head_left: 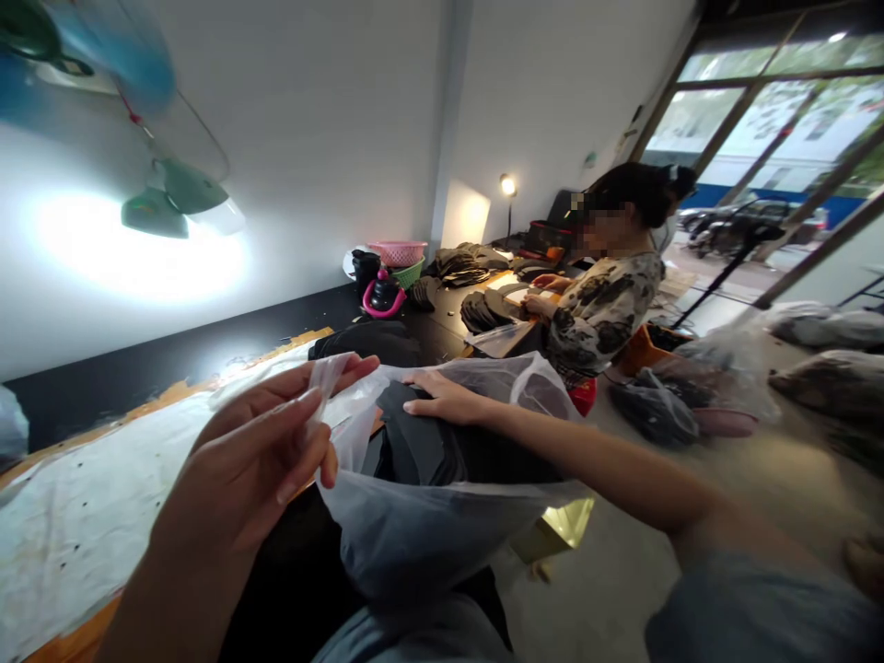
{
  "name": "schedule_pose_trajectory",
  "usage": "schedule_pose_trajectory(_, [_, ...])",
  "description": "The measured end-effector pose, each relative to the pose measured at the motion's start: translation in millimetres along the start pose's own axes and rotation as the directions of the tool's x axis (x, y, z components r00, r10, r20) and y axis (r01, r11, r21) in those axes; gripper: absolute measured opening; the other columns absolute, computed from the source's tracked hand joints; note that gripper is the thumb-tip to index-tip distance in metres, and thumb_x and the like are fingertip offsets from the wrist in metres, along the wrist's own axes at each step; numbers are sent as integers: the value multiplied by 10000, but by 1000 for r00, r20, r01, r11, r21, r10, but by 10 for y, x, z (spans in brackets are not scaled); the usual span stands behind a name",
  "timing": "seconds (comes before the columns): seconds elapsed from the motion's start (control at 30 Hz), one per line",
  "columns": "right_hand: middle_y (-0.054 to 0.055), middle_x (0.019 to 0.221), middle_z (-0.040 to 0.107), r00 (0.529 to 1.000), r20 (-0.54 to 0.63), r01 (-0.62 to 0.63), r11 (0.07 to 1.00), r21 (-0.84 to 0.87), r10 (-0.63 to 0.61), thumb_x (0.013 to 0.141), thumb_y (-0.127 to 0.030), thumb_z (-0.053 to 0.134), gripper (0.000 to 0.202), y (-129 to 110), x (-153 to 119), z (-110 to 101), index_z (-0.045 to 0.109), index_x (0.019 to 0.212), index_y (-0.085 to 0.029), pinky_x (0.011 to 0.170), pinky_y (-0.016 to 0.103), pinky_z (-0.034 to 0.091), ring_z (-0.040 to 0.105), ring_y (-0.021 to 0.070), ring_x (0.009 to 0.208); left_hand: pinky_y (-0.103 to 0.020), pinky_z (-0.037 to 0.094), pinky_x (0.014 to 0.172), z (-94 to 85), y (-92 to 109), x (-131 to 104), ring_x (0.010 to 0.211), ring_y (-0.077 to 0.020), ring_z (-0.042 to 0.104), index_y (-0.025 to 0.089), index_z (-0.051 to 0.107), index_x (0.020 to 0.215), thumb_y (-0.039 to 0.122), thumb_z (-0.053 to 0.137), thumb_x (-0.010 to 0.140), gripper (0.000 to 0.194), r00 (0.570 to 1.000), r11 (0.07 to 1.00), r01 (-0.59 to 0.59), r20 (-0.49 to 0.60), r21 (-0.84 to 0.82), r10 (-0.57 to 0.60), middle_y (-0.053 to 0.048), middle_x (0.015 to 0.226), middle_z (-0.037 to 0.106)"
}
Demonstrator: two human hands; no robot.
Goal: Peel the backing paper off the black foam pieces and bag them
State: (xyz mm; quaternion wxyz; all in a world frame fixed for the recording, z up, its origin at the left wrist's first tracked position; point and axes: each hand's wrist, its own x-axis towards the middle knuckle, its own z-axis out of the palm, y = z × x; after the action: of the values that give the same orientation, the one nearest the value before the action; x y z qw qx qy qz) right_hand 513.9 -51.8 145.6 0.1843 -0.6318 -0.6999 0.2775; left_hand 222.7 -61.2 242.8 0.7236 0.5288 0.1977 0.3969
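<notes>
Two hands work one thin clear plastic bag (414, 525) at the lower centre of the frame. Left hand (255, 460) has its grip pinched together on the bag's rim, holding the mouth open; right hand (446, 398) lies flat, fingers apart, on the black sheets (414, 442) inside, over the counter (103, 516) edge

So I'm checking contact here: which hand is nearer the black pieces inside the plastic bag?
The right hand: it reaches into the plastic bag and rests on the black pieces. The left hand pinches the bag's rim, off to their left.
</notes>
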Motion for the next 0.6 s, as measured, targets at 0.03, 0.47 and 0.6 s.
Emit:
schedule_pose_trajectory(0.03, [163,1539,539,1000,5,5,1000,9,-5,943,-536,647,676,27,-16,10,536,1502,-172,1227,526,355,469,342,1463,-227,583,477,41,1,-16,333,10,442,172,793,1143,264,714,878,291,999,1000,3,-34,-7,-4,-150,1353,716])
schedule_pose_trajectory(0.47, [173,1582,406,981,-16,-191,945,-264,194,919,-725,589,822,-457,-354,135,326,1643,-437,1090,672,430,514,485,1387,-182,461,430,206,10,-87,421,-89,479,164,724,1297,365,735,882,461,985,989,136,-99,-56,-141,-28,558,644])
schedule_pose_trajectory(0.6, [172,1740,197,986,131,-61,954,-292,103,869,-817,588,967,-521,-531,208,230,1677,-423,1189,746,262,199,516,1582,-178,417,405,146,-9,-89,396,-82,446,172,731,1285,380,763,866,469,976,980,182,-109,-76,-189,-24,547,638])
